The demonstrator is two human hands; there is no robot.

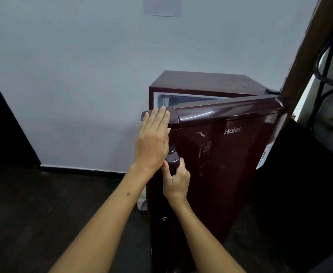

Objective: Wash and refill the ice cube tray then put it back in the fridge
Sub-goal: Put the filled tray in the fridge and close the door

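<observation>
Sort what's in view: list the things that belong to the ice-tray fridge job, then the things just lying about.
Job:
- small maroon fridge, door ajar
- dark door handle, gripped by right hand
- left hand, flat on the door's top edge
The ice cube tray is not visible.

Lying about:
- pale paper sheet on the wall
- black cables at right

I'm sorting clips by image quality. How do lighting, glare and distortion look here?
Head view: dim, bluish light; floor nearly black; glossy fridge door shows pale glare streaks along its top edge; wide-angle lens bends the brown post at right; left hand and right hand reasonably sharp, edges slightly soft.
</observation>
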